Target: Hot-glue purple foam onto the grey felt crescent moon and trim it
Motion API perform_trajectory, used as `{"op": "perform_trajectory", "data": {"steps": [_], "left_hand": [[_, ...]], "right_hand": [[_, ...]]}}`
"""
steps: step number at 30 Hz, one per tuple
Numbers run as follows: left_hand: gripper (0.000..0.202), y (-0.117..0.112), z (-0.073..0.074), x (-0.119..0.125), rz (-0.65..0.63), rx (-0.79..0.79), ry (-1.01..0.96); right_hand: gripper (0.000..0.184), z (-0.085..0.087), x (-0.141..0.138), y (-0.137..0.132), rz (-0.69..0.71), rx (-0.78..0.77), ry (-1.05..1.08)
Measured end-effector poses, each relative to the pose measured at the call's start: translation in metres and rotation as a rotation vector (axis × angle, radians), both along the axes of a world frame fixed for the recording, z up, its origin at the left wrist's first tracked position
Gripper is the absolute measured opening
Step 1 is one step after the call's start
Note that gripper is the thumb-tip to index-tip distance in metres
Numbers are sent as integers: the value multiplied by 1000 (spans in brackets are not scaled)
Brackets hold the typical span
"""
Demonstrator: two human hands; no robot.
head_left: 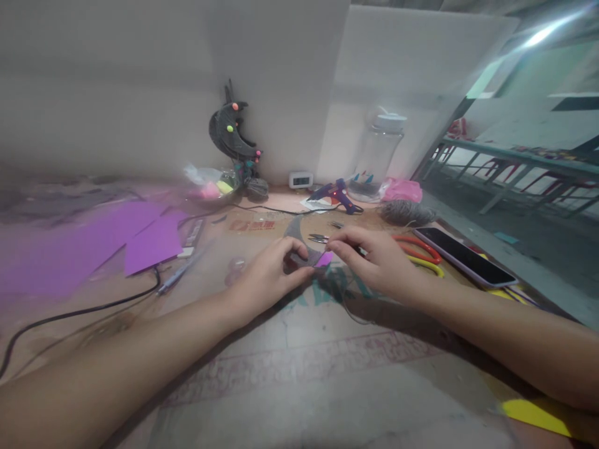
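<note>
The left hand [266, 268] has thumb and fingers clamped on the lower end of a gray crescent [294, 231], which lies mid-table between the two hands, a small purple piece [324, 259] showing at that end. The right hand [374, 255] brings thumb and forefinger close beside it; a gray strand [349, 305] hangs below, but whether those fingertips are together on it I cannot tell. The step in hand seems to be fine yarn work or fitting at the tip, and the next move calls for a steady left pinch and a free strand. For room, purple sheets [154, 237] and a pen [175, 277] bound the left, snips [318, 239] sit just beyond the fingertips, red-handled scissors [421, 249] and a phone [463, 255] crowd the right edge; the table [327, 399] offers most space nearer the body.
</note>
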State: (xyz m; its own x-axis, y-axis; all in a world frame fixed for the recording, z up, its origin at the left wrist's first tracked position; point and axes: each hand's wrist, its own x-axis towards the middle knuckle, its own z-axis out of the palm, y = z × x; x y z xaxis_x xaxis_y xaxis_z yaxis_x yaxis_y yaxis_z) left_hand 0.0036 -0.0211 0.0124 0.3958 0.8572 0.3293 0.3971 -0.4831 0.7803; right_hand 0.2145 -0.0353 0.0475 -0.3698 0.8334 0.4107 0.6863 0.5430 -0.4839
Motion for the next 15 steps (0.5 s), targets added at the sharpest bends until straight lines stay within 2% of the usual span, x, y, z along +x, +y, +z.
{"op": "perform_trajectory", "data": {"steps": [2,5,7,8,12,15], "left_hand": [[17,-2,3,1,26,-9,-8],[16,-4,4,1,41,9,-25],[15,-4,3,0,41,45,-40],[15,-4,3,-1,44,63,-50],[14,-4,1,-3,72,79,-94],[16,-5,3,-3,85,75,-100]], "right_hand": [[22,5,2,5,-44,-93,120],[24,12,10,15,-10,-398,330],[30,15,18,20,36,-580,374],[33,15,22,22,39,-624,343],[37,13,37,33,-28,-600,109],[38,10,42,41,-43,-580,77]]}}
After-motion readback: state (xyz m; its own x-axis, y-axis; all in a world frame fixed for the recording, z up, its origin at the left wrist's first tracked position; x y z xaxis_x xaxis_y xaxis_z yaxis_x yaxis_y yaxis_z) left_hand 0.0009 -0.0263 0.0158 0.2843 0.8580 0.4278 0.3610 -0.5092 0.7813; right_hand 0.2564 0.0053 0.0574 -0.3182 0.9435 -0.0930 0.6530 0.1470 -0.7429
